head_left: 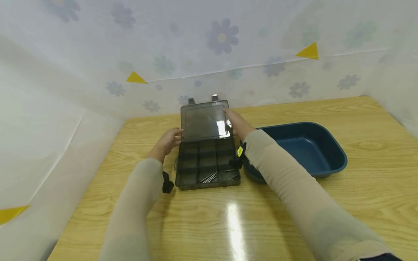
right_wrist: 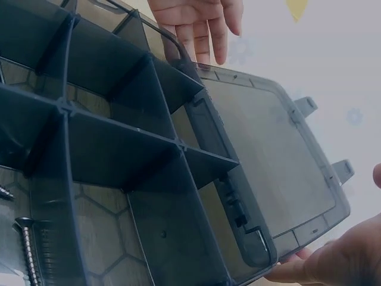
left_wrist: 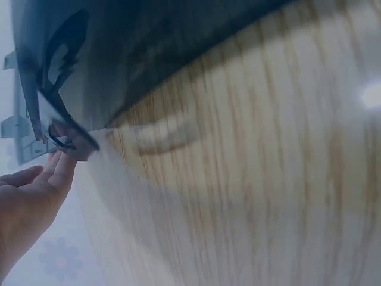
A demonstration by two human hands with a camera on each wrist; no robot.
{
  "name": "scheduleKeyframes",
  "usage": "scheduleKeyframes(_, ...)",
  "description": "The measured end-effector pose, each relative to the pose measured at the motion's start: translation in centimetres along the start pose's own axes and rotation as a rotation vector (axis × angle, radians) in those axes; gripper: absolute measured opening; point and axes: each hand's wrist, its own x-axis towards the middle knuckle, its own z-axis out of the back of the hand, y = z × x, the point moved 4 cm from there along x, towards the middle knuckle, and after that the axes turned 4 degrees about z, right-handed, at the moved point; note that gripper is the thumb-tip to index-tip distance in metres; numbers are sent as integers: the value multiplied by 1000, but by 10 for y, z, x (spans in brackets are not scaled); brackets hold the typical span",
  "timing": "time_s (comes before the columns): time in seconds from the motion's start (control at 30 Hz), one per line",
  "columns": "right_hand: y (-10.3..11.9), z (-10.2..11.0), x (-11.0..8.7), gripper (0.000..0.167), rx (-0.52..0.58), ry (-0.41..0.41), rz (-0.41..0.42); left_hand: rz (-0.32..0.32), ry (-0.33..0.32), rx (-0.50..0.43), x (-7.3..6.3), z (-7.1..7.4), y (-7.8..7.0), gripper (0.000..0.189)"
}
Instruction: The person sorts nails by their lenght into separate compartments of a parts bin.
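A dark translucent compartment box lies on the table with its lid swung back to the far side. Several metal screws lie in its near compartments; the right wrist view shows one screw closely. My left hand is at the box's left side by the hinge, its fingers extended. At the lid's right edge is my right hand, with some fingers against the lid's side near the hinge and the thumb spread apart. Part of that hand is hidden.
A blue plastic basin stands right of the box, partly behind my right forearm. A flower-patterned sheet hangs behind and left of the wooden table. Two clasps stick up from the lid's far edge.
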Motion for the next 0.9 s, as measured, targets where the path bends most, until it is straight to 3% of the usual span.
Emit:
scheduleKeyframes(0.1,-3,0,6,48,68,10,-19,-12,2,-42,9,5,6,61)
scheduleKeyframes(0.17,-5,1,5,51,65,-3,-28,-13,-25,-32,6,4,5,58)
scheduleKeyframes(0.23,-6,4,9,56,59,2,-45,19,-59,-18,-17,-9,-9,51)
scheduleKeyframes(0.37,-26,18,56,61,101,52,-48,38,-55,-35,-37,-18,-22,51)
scheduleKeyframes(0.47,-37,25,86,65,92,-1,-32,46,-49,-59,-48,-21,-31,52)
scheduleKeyframes(0.6,-29,22,72,67,65,-83,-32,42,-68,-75,-50,-20,-36,52)
scheduleKeyframes(0.73,-13,16,43,64,74,-42,-18,22,-85,-101,-41,-13,-34,52)
scheduleKeyframes(0.9,5,7,10,61,50,-48,45,-18,-90,-154,-36,-8,-35,48)
